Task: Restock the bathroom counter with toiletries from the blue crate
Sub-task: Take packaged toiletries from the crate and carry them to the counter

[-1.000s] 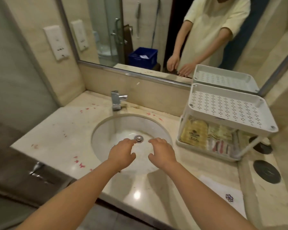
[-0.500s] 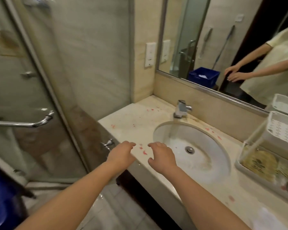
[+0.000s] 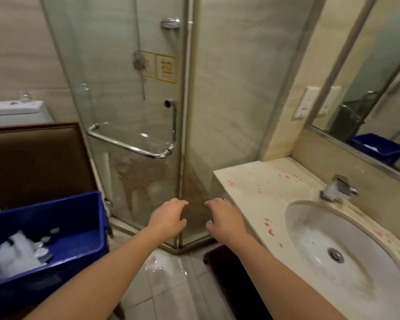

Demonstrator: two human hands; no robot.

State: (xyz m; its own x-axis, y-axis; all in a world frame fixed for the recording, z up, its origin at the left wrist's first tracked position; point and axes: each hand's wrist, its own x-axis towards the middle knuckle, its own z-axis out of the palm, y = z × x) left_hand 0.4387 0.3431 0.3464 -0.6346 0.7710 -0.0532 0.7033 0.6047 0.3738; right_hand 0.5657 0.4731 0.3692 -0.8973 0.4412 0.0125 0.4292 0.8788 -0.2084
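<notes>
The view swings left off the sink point(image 3: 346, 245) and the crate point(image 3: 44, 234) appears, left hand point(image 3: 168, 218) and right hand point(image 3: 224, 219) loose and empty, ready to grab toiletries.

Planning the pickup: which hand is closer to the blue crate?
The left hand. It hangs open, nearer the blue crate at lower left; the right hand, also empty, is beside the counter.

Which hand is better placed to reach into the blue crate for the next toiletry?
Left. The left hand hangs empty and open nearer the blue crate, which sits low on the left with white packets inside. The right hand, also empty, is by the counter edge and would have to cross over.
</notes>
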